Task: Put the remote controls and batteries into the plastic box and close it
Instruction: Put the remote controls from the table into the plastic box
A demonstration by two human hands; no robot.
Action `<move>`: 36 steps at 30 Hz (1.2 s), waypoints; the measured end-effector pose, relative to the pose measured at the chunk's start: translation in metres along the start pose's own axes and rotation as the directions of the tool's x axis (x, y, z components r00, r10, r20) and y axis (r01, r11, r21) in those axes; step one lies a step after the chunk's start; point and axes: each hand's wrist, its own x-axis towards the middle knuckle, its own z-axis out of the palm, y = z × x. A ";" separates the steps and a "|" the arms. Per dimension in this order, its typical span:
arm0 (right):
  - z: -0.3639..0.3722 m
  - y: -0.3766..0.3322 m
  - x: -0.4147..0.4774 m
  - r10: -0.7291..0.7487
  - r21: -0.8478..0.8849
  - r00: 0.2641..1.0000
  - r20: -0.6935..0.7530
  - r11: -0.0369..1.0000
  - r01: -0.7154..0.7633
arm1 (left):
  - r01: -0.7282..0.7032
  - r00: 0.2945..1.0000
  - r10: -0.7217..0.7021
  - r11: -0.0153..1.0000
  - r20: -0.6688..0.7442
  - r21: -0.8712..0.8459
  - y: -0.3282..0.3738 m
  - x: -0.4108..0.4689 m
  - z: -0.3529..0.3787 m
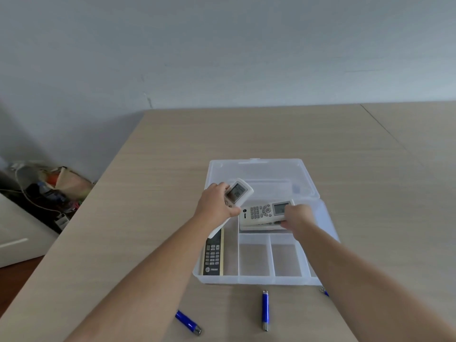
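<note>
Three remotes are at the plastic box (256, 280): a dark remote (212, 257) lies in its left compartment, while the left hand (217, 202) is closed around a white remote (234, 193) and the right hand (297, 215) is closed on a second white remote (265, 212), both held over the box. Left to do, I judge: setting both down, gathering the blue batteries (265, 308) from the counter (148, 243), and closing the open lid (259, 169).

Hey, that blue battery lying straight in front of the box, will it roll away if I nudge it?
The blue battery is a smooth cylinder lying on its side on the flat table, so it would probably roll sideways. It looks rigid and small, likely easy to pinch.
</note>
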 end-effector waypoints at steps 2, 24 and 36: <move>-0.002 -0.002 -0.006 -0.040 -0.258 0.996 -0.083 0.966 0.018 | -0.007 1.000 0.007 1.000 0.003 0.003 0.001 0.000 0.002; -0.088 0.019 0.000 -0.359 -0.618 0.921 -0.150 0.761 0.196 | -0.461 0.868 0.359 0.839 0.343 0.290 0.078 0.016 0.080; -0.090 0.027 0.009 -0.373 -0.560 0.912 -0.171 0.798 0.221 | -0.457 0.889 0.372 0.762 0.268 0.458 0.054 0.027 0.100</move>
